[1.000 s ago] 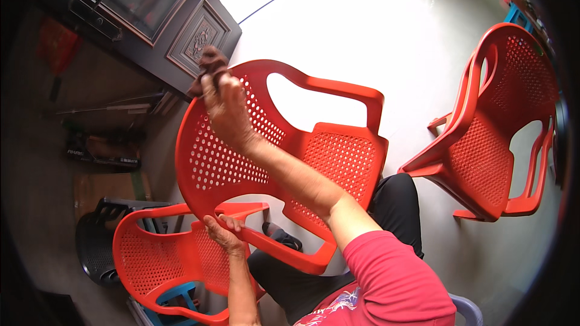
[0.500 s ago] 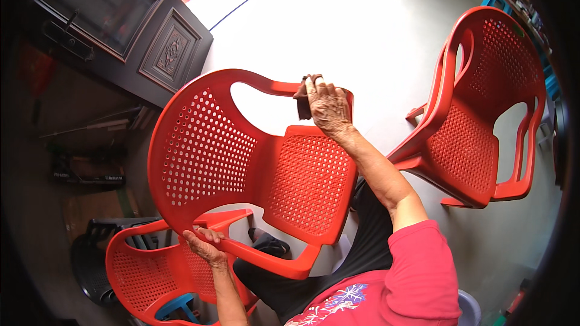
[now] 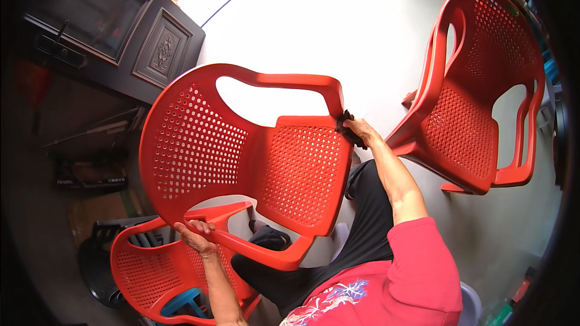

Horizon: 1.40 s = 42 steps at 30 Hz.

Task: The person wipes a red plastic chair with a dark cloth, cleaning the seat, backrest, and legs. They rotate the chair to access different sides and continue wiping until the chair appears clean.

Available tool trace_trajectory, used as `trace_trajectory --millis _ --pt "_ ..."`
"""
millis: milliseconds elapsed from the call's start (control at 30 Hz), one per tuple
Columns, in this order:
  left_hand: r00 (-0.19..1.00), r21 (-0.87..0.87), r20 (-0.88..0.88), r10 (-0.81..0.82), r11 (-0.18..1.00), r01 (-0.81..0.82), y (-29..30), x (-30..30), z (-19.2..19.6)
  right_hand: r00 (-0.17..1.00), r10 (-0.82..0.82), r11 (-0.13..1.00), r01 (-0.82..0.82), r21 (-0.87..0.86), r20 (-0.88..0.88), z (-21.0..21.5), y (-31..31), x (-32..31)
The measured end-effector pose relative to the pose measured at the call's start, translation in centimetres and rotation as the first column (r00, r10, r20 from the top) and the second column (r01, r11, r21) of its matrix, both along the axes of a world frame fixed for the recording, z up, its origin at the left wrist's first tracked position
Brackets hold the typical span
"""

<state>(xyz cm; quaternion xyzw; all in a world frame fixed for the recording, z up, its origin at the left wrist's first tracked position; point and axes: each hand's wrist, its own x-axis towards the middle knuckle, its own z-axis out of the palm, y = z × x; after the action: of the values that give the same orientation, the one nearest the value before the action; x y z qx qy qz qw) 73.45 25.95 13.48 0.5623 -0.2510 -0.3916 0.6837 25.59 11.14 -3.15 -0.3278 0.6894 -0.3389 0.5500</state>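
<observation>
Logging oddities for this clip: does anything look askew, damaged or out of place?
The red plastic chair is tipped on its side, off its legs. The left hand grips its lower armrest, and the right hand presses a dark cloth against its front corner. No visible cracks or spills. Another red chair stands upright nearby.

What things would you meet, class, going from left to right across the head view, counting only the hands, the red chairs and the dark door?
Dark door → left hand gripping an armrest → red chair in hand → right hand with a dark cloth at the seat's front corner → red chair standing apart.
</observation>
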Motion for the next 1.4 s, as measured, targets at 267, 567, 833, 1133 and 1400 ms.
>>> trace_trajectory --millis 267,567,833,1133,1400 --pt "0.997 0.058 0.056 0.056 0.997 -0.059 -1.8 1.2 -0.3 0.844 -0.14 0.976 0.207 -0.073 0.518 -2.9 1.8 0.6" --pt "-0.19 -0.114 0.982 0.008 0.827 -0.55 -3.4 4.5 -0.7 0.947 -0.32 0.892 0.291 -0.347 -0.027 -1.7 2.9 4.4" --pt "-0.606 0.762 0.554 -0.571 0.641 0.093 6.6 -17.1 -0.4 0.954 -0.279 0.945 0.251 -0.207 -0.114 0.9 3.9 5.9" --pt "-0.876 0.781 0.088 -0.475 0.579 -0.235 8.6 -15.3 -7.2 0.943 -0.323 0.912 0.288 -0.293 -0.079 2.4 3.4 6.7" --pt "-0.828 0.828 0.138 -0.543 0.522 -0.204 7.4 -14.4 -6.5 0.885 0.015 0.738 -0.324 -0.592 -0.466 1.4 24.5 18.0"
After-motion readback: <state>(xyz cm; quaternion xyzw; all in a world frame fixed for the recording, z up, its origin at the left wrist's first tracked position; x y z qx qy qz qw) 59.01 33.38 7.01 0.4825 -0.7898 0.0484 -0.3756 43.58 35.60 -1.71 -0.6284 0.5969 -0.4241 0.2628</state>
